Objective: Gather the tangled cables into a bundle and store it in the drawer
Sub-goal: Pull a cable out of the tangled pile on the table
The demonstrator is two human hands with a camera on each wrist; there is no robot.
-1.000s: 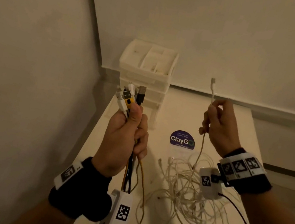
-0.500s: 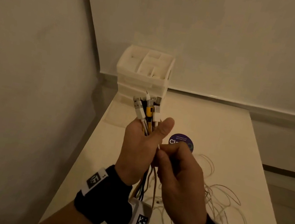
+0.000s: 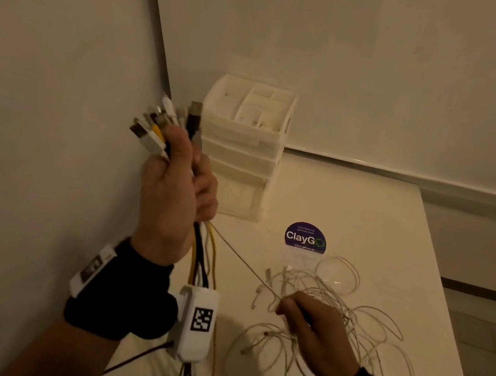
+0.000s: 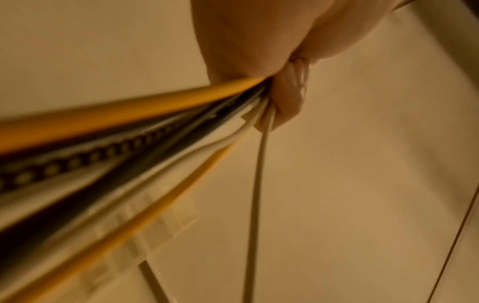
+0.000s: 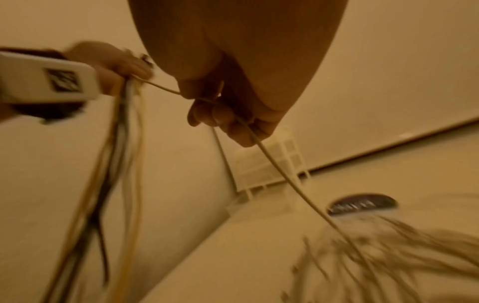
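Observation:
My left hand point(image 3: 173, 188) is raised at the table's left edge and grips a bundle of cables point(image 3: 203, 256) in yellow, black and white, their plug ends point(image 3: 164, 126) sticking up above my thumb. In the left wrist view the same cables point(image 4: 155, 127) run out from under my curled fingers. One thin white cable point(image 3: 243, 263) stretches taut from that fist down to my right hand point(image 3: 311, 328), which pinches it point(image 5: 259, 143) low over the tangled white cables point(image 3: 335, 306) lying on the table. A white plastic drawer unit point(image 3: 240, 150) stands at the back left, its drawers closed.
The white table point(image 3: 367, 215) sits in a corner with walls on the left and behind. A round dark sticker reading ClayGo point(image 3: 305, 237) lies between the drawer unit and the tangle. The table's right edge point(image 3: 450, 309) drops to the floor.
My right hand has left my left hand and dropped right to the tangle, drawing one white cable taut. My left hand has lifted and shifted left with its bundle.

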